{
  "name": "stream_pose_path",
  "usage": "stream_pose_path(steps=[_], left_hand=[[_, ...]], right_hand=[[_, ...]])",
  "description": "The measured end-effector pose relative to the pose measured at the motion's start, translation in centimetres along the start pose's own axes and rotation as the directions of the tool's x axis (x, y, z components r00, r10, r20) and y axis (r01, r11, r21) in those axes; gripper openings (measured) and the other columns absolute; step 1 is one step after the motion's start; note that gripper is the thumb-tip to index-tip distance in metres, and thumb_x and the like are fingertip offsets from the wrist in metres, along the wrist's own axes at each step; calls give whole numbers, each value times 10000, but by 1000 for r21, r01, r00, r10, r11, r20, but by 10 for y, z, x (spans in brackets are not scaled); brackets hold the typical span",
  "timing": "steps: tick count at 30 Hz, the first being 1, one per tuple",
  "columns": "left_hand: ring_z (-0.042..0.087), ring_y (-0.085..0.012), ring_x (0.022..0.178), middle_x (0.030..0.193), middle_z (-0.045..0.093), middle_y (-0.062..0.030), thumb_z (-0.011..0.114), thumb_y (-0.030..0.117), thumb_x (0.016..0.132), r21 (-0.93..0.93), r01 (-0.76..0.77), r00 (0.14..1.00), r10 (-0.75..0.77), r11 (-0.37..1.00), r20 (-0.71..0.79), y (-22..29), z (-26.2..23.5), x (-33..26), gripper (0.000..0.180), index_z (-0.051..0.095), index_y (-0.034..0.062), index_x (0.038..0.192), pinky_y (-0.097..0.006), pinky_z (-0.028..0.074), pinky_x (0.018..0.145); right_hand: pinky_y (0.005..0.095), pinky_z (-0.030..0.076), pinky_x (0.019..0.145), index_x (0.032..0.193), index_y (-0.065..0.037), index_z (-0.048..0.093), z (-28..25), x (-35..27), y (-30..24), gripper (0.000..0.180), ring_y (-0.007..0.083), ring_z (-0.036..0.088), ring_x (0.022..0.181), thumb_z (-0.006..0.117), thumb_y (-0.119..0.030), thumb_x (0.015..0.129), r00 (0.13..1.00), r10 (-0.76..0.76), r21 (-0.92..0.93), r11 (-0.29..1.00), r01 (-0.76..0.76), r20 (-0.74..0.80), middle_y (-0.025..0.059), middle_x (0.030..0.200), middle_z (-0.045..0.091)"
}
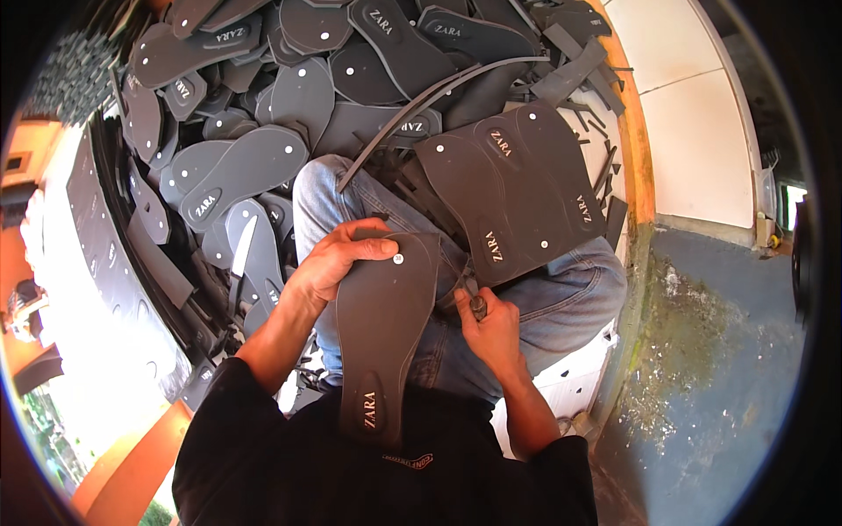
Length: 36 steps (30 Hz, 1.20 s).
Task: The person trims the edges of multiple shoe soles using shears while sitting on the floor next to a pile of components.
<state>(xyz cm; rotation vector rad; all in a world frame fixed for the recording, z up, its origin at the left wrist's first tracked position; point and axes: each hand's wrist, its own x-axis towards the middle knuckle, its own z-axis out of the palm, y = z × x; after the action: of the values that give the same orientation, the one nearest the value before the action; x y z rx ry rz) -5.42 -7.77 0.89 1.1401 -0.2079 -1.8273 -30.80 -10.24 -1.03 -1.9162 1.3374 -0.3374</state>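
Left hand (338, 263) grips sole cutout (386, 337); right hand (489, 329) clenches trimming tool (477, 304): keep sole steady, blade tight along edge.

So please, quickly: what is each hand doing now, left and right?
Left hand: closed on the top end of the dark sole.
Right hand: closed around a small tool handle beside the sole's edge.

Left hand (338, 263) grips dark sole (381, 333) on lap; right hand (491, 329) clutches small tool (476, 302) beside it.
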Motion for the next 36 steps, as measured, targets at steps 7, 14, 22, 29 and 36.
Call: stream_pose_path(steps=[7, 14, 22, 29, 36], left_hand=[[622, -107, 634, 771, 663, -40, 741, 205, 775, 81, 39, 995, -32, 996, -91, 0, 3, -8, 244, 667, 13, 906, -224, 502, 580], [638, -111, 716, 838, 683, -54, 716, 220, 810, 344, 3, 1000, -5, 939, 3, 0, 22, -5, 293, 668, -8, 989, -234, 508, 650], [637, -112, 688, 866, 676, -72, 652, 329, 858, 227, 65, 998, -61, 972, -26, -3, 15, 4, 378, 647, -8, 1030, -238, 514, 600], [642, -156, 722, 850, 636, -101, 524, 329, 928, -399, -196, 960, 259, 896, 110, -11, 37, 52, 328, 541, 16, 1028, -237, 512, 499], [485, -112, 468, 817, 605, -60, 628, 232, 873, -309, -313, 948, 313, 898, -50, -63, 93, 77, 250, 538, 38, 1002, -221, 359, 394]], right_hand=[[457, 440, 505, 671, -19, 549, 1, -12, -8, 268, 420, 567, 540, 643, -215, 829, 993, 96, 18, 995, -97, 72, 196, 540, 553], [481, 441, 544, 680, -8, 555, -10, 52, -32, 211, 426, 568, 616, 604, -151, 828, 988, -91, -32, 995, 95, 123, 230, 624, 576], [217, 306, 430, 717, -37, 594, -31, 88, -42, 305, 26, 392, 490, 659, -295, 867, 834, 90, 542, 721, -431, 544, -44, 569, 480], [219, 311, 386, 780, -24, 558, -65, 81, -22, 253, 68, 402, 426, 687, -230, 848, 931, 365, 918, 369, -149, 4, -3, 552, 469], [200, 302, 396, 773, 5, 594, -37, 58, -28, 182, 34, 423, 445, 645, -141, 870, 959, 264, 780, 620, -85, -106, -29, 545, 504]])
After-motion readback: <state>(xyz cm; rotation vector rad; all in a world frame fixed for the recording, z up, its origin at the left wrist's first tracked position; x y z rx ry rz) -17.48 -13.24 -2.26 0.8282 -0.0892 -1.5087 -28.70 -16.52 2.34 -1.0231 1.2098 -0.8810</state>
